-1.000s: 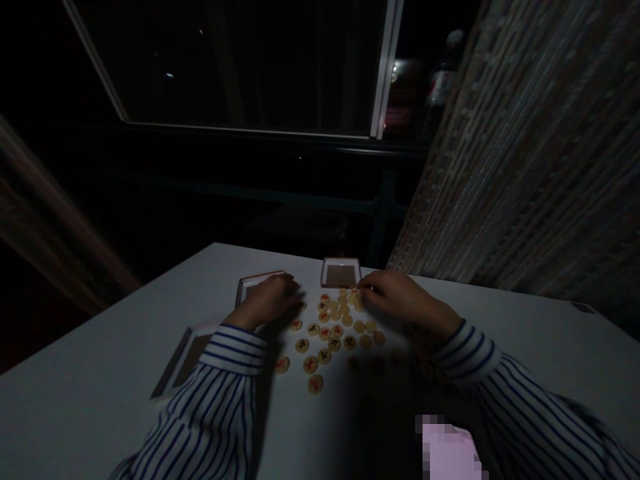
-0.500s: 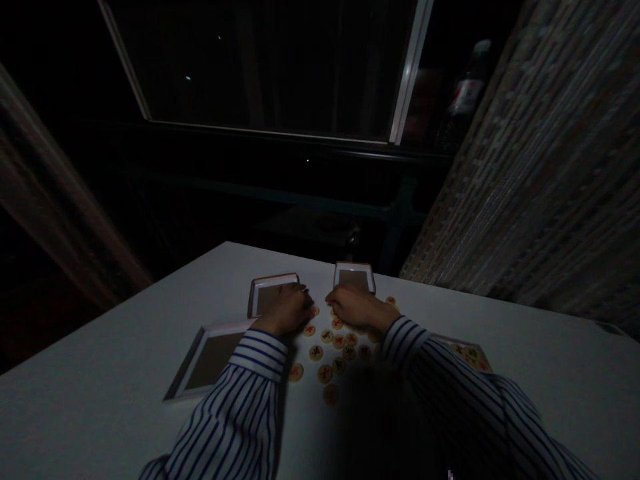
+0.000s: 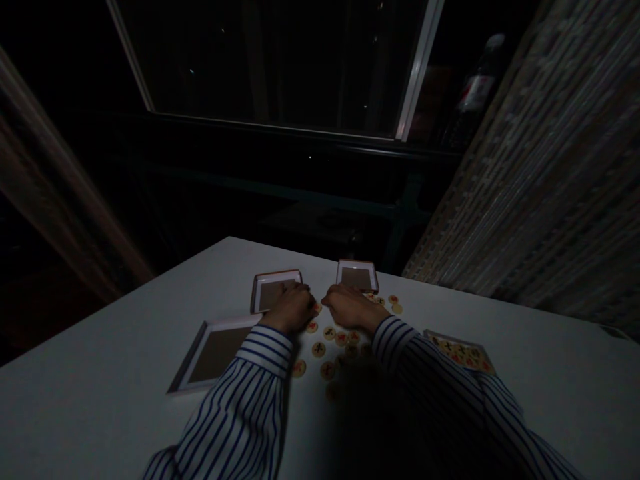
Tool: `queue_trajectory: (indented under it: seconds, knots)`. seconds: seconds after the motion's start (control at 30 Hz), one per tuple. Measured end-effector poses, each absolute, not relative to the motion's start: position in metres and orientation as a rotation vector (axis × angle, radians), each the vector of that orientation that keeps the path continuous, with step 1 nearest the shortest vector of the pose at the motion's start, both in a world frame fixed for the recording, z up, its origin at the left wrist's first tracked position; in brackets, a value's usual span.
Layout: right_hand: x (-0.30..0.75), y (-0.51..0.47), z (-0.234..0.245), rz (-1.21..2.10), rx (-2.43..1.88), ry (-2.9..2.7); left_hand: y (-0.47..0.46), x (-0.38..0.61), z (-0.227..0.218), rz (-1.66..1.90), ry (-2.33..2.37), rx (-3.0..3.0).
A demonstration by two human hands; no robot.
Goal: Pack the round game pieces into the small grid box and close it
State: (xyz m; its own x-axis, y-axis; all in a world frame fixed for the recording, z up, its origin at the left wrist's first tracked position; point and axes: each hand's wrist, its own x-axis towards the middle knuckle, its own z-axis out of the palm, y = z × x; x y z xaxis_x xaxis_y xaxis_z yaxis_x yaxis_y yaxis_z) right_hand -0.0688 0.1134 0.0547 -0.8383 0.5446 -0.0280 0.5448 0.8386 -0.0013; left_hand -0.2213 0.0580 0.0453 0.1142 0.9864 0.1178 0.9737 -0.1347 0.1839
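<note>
Round wooden Chinese chess pieces (image 3: 341,338) with red or black characters lie loosely on the white table. Among those at the far side is my left hand (image 3: 296,308), its fingers curled; a red-marked piece (image 3: 318,307) shows right at its fingertips. My right hand (image 3: 350,307) is bent inward opposite it, fingers curled down with their tips hidden. Whatever either hand pinches is too dark to see. Behind the left hand stands a shallow box (image 3: 256,293); another small box (image 3: 376,280) is just beyond the right hand.
A larger shallow tray (image 3: 187,367) lies left of my left forearm. Beside my right sleeve, a box (image 3: 487,357) holds several pieces in rows. The table (image 3: 125,347) ends before a dark window; a bottle (image 3: 475,93) stands behind the beaded curtain (image 3: 540,167).
My right hand has shifted slightly left and nearer my left hand, uncovering pieces on its right. The right forearm has drawn off part of the filled box. The view has tilted slightly.
</note>
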Motion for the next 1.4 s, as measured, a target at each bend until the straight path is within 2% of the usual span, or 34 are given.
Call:
queue_trajectory:
  seconds: [0.33,0.53,0.87,1.17,1.4]
  knots:
    - [-0.070,0.114,0.056,-0.092,0.886,3.025,0.057,-0.220,0.048,0.337,2.069,2.313]
    - [-0.061,0.121,0.062,-0.198,0.933,3.153,0.060,-0.220,0.055,0.529,2.051,2.338]
    - [-0.040,0.120,0.083,-0.498,0.823,3.394,0.054,-0.210,0.077,0.976,1.712,2.114]
    - [-0.012,0.097,0.100,-0.632,0.858,3.441,0.050,-0.193,0.081,1.132,1.368,1.872]
    - [0.016,0.081,0.105,-0.771,0.925,3.468,0.043,-0.167,0.091,1.101,1.220,1.683]
